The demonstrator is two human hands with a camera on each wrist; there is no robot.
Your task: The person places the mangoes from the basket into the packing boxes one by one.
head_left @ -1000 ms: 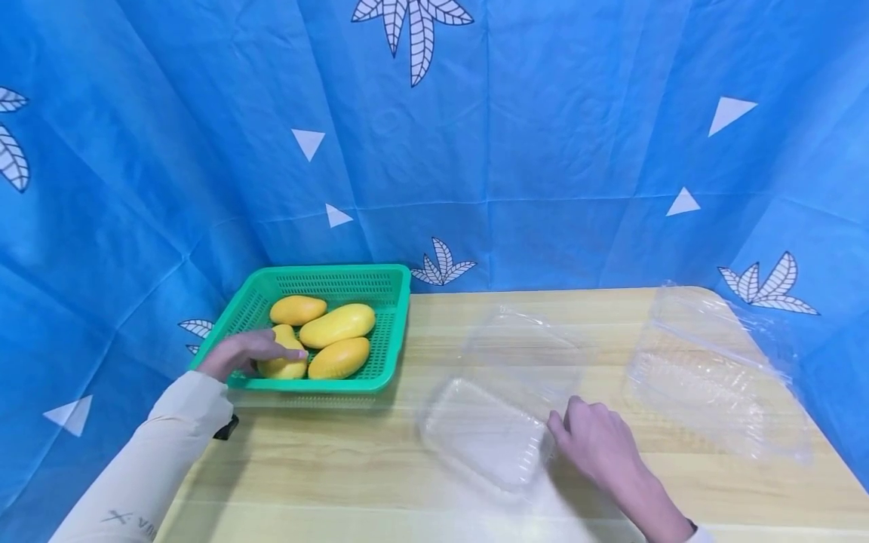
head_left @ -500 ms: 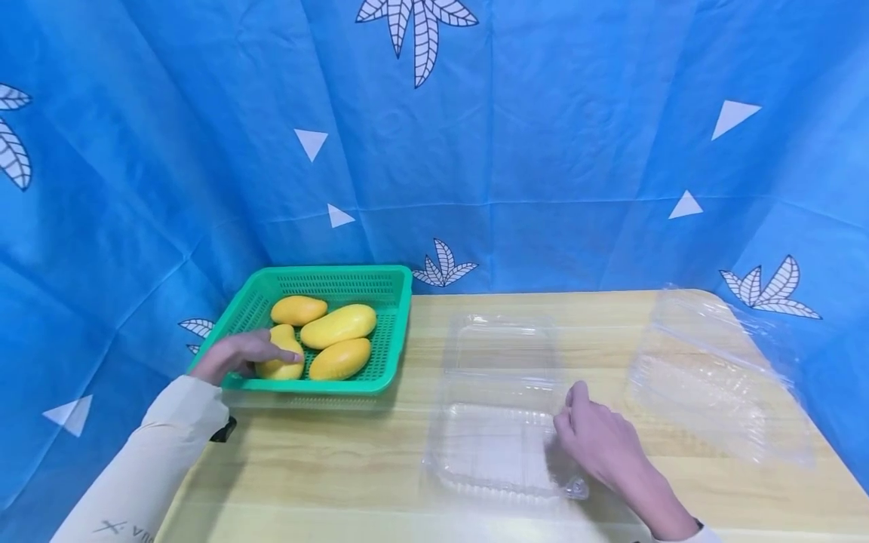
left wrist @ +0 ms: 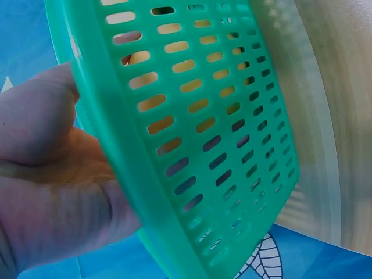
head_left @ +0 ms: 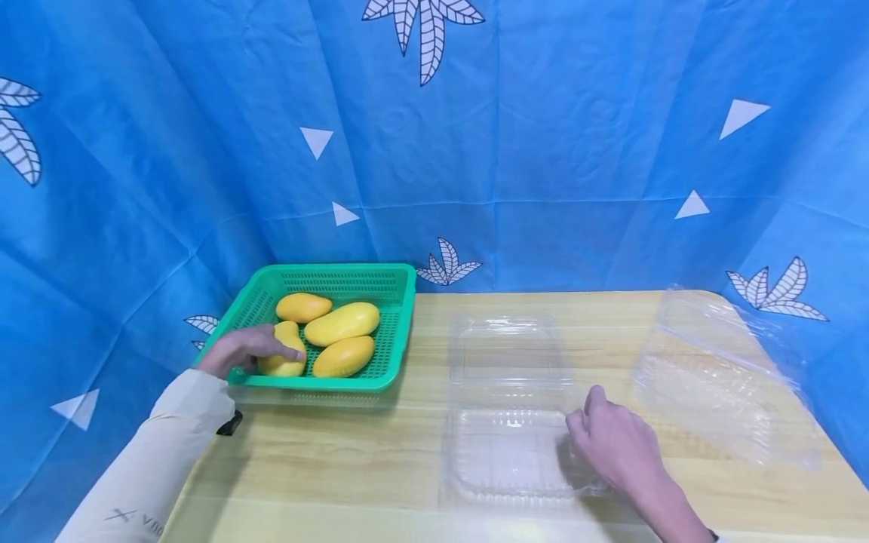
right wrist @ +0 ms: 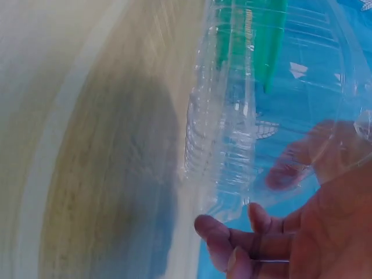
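Observation:
In the head view my left hand (head_left: 250, 348) reaches over the front left rim of the green plastic basket (head_left: 353, 385). It grips a yellow mango (head_left: 288, 354), thumb across the top, other fingers hidden. Three more mangoes (head_left: 342, 324) lie beside it. The left wrist view shows the hand (left wrist: 58, 168) going behind the slotted basket wall (left wrist: 192, 104). My right hand (head_left: 614, 441) holds the right edge of a clear clamshell container (head_left: 512, 452), whose lid (head_left: 505, 351) lies open toward the back. Through the clear plastic (right wrist: 232, 133) in the right wrist view, the thumb (right wrist: 290, 168) shows opposite curled fingers (right wrist: 224, 241).
More clear plastic containers in a thin bag (head_left: 713, 385) lie on the right of the wooden table (head_left: 326, 460). A blue patterned curtain (head_left: 557, 151) hangs along the back and sides.
The clamshell container has turned from a slant to lie square and shifted right, along with my right hand. My left hand has stayed on the mango.

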